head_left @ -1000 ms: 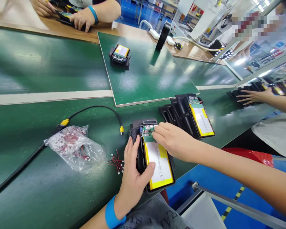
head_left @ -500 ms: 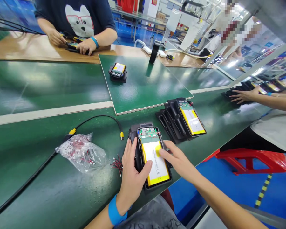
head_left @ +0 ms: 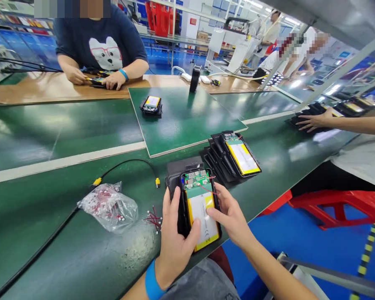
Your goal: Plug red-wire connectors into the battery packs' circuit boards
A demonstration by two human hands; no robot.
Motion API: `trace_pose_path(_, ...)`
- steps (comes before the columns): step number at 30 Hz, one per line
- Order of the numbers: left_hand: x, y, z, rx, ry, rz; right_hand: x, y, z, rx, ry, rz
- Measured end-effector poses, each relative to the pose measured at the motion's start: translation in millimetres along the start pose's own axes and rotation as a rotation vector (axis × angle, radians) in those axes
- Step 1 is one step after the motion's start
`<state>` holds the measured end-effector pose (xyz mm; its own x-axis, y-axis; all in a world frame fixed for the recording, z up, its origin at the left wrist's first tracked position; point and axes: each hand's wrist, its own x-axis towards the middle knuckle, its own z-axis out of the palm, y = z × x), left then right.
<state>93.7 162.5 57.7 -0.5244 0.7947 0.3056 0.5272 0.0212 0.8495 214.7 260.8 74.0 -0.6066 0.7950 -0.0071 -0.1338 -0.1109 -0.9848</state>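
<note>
My left hand [head_left: 176, 235] and right hand [head_left: 233, 213] grip the open case [head_left: 200, 204] by its sides, at the table's [head_left: 96, 258] near edge — lifted or not, I can't tell. The table stretches left past loose wires [head_left: 154, 218].

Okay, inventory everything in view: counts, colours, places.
Open device: one, black, yellow, white, between hands
Stacked cases: several, black, right
Bag: one, clear, left
Leads: several, red and black, right of bag
Cable: one, black and yellow, left
Bench: one, green, foreground
Panel: one, green, centre
Small device: one, black, yellow, white, on panel
Upright object: one, black, panel's far edge
Worker: one, dark shirt, far side
Neighbour: one, white top, right
Stool: count unclear, red, lower right
Background equipment: uncountable, mixed colours, rear
Wristband: one, blue, left wrist
Left hand: one, device's left
Right hand: one, device's right
</note>
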Motion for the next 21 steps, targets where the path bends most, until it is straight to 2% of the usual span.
trace_pose_path(5,-8,21,0.3,-0.046,-0.034,-0.101,-6,-22,1,0.139,-0.141,0.194)
trace_pose_path(7,-14,29,-0.1,-0.039,-0.126,-0.079,-16,-30,-9,0.138,-0.122,0.236)
trace_pose_path(10,-19,33,-6.6,-0.015,-0.329,0.067,-39,-36,-42,0.089,-0.063,0.327)
trace_pose_path(12,-16,28,-14.7,0.058,-0.351,0.145,-56,-36,-72,0.033,0.000,0.427)
trace_pose_path(14,-12,19,-22.4,0.198,-0.270,0.183,-71,-32,-101,-0.019,0.076,0.532)
trace_pose_path(16,-9,8,-25.2,0.347,-0.215,0.195,-79,-25,-123,-0.037,0.079,0.606)
trace_pose_path(18,-8,-1,-21.6,0.473,-0.248,0.213,-80,-16,-132,-0.033,0.021,0.633)
trace_pose_path(21,-13,-10,-8.9,0.610,-0.299,0.250,-67,-4,-130,-0.037,-0.057,0.620)
